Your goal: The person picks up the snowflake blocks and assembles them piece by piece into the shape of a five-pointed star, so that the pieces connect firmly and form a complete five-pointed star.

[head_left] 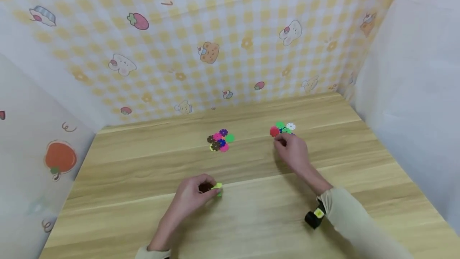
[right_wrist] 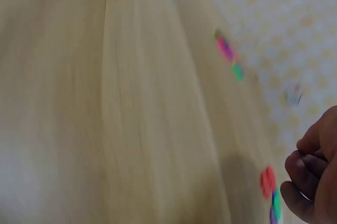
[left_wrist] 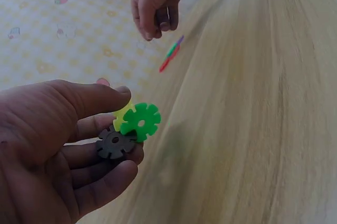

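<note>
My left hand [head_left: 190, 195] pinches a small joined cluster of notched plastic snowflake discs over the front half of the table. In the left wrist view the cluster shows a green disc [left_wrist: 141, 122], a yellow disc behind it and a dark brown disc [left_wrist: 115, 142] below, all among the thumb and fingers. Over the right-hand pile hangs my right hand [head_left: 292, 151], fingers loosely bent, with nothing visible in its grasp. That pile has a red disc [head_left: 274, 131], a white disc [head_left: 291, 126] and green ones; the hand partly hides it.
Left of the right hand, a second pile of mixed discs [head_left: 217, 140] lies farther back on the wooden table [head_left: 251, 207]. A yellow checked cloth [head_left: 233, 31] backs the table, with pale walls at both sides. A black wrist camera [head_left: 313, 219] hangs from the right sleeve.
</note>
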Demonstrator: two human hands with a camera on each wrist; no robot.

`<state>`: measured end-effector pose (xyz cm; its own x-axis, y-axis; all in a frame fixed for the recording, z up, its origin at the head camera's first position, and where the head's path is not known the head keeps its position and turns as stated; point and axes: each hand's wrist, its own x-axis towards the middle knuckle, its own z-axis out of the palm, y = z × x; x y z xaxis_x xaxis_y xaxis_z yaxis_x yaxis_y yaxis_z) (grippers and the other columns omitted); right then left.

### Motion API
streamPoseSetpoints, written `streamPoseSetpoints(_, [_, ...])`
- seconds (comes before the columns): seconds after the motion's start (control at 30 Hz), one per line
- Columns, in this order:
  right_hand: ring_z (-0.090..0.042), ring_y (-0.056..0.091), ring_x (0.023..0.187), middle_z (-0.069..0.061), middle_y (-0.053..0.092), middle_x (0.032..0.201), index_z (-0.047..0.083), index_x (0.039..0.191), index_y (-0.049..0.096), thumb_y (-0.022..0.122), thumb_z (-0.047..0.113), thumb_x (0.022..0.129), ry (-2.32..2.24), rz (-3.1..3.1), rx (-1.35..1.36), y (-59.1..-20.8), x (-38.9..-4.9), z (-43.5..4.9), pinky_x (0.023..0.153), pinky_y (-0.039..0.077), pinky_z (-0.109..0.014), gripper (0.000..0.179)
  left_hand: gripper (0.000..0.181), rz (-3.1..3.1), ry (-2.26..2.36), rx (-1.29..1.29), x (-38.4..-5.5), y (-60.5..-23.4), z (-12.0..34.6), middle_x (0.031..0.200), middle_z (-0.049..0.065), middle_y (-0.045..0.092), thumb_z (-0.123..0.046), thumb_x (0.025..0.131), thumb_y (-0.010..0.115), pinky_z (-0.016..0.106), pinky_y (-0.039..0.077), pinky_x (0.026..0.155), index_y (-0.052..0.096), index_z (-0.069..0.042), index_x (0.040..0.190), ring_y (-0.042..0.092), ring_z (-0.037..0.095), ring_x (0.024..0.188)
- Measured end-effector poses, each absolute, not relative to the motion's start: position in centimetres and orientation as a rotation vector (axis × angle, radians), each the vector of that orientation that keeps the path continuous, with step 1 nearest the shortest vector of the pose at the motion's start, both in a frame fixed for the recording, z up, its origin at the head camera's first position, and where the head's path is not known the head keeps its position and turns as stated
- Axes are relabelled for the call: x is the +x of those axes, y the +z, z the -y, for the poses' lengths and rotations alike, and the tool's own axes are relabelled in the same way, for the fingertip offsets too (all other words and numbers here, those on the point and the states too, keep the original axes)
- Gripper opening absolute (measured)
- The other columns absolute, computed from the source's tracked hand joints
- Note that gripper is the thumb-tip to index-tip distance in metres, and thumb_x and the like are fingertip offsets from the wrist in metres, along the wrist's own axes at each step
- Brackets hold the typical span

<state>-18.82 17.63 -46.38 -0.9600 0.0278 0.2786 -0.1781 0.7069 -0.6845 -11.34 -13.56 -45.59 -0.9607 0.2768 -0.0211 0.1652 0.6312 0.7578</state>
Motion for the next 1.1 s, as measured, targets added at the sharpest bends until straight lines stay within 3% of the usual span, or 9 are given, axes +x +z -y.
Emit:
streamPoseSetpoints(0.13, [-0.022,0.057,0.066,-0.008,0.066,0.078,0.005,0.091,0.072,0.067,0.014,0.085,0.720,2.707,0.165,-48.4,-20.7,-19.5,0.052,0.048,-0.037,0.012,0.011,-2.711,1.191,0.450,-11.4,-46.8,14.0,0.078,-0.019,0.065,-0.023,0.081,0.079,0.020,0.052,0.066,0.069,-0.028,0.082,0.059,0.003,0.073])
streamPoseSetpoints(0.27, [-0.028,0.057,0.075,-0.013,0.062,0.084,0.001,0.106,0.066,0.070,0.018,0.082,0.688,2.774,0.153,-49.4,-21.2,-20.0,0.059,0.050,-0.042,0.029,0.010,-2.693,1.192,0.497,-11.5,-47.3,14.1,0.080,-0.020,0.065,-0.023,0.083,0.077,0.020,0.053,0.070,0.069,-0.029,0.082,0.060,0.002,0.076])
streamPoseSetpoints(0.47, [-0.028,0.056,0.075,-0.014,0.062,0.087,-0.003,0.121,0.057,0.069,0.015,0.083,0.759,2.789,0.134,-49.8,-21.5,-20.1,0.061,0.050,-0.040,0.043,0.009,-2.682,1.167,0.514,-11.6,-47.1,13.8,0.077,-0.018,0.063,-0.023,0.082,0.077,0.020,0.052,0.065,0.069,-0.028,0.083,0.058,0.004,0.072])
streamPoseSetpoints(0.67, [-0.024,0.055,0.070,-0.014,0.065,0.085,-0.006,0.126,0.054,0.069,0.011,0.084,0.870,2.712,0.138,-50.2,-21.8,-20.1,0.059,0.051,-0.036,0.048,0.010,-2.706,1.101,0.520,-11.6,-46.8,13.8,0.074,-0.016,0.061,-0.024,0.081,0.078,0.020,0.049,0.059,0.069,-0.027,0.083,0.054,0.005,0.068])
streamPoseSetpoints(0.87, [-0.022,0.059,0.068,-0.013,0.068,0.087,-0.005,0.124,0.053,0.069,0.011,0.080,0.955,2.567,0.135,-51.7,-21.9,-20.2,0.060,0.054,-0.038,0.049,0.009,-2.728,1.081,0.520,-11.5,-46.9,13.9,0.076,-0.017,0.063,-0.024,0.083,0.077,0.019,0.050,0.062,0.068,-0.028,0.083,0.056,0.003,0.069])
streamPoseSetpoints(0.97, [-0.025,0.061,0.073,-0.012,0.070,0.090,-0.003,0.126,0.052,0.071,0.013,0.081,0.941,2.537,0.132,-52.1,-21.8,-20.2,0.066,0.053,-0.041,0.051,0.008,-2.741,1.074,0.532,-11.4,-47.0,13.9,0.076,-0.018,0.063,-0.024,0.084,0.076,0.018,0.051,0.063,0.069,-0.027,0.083,0.058,0.001,0.070])
streamPoseSetpoints(1.1, [-0.033,0.058,0.092,-0.008,0.070,0.098,0.003,0.130,0.051,0.074,0.021,0.082,0.917,2.574,0.044,-52.1,-21.5,-20.4,0.087,0.044,-0.051,0.057,0.007,-2.771,1.058,0.561,-11.4,-47.1,13.8,0.076,-0.020,0.063,-0.025,0.084,0.076,0.018,0.051,0.063,0.069,-0.027,0.082,0.057,0.000,0.069])
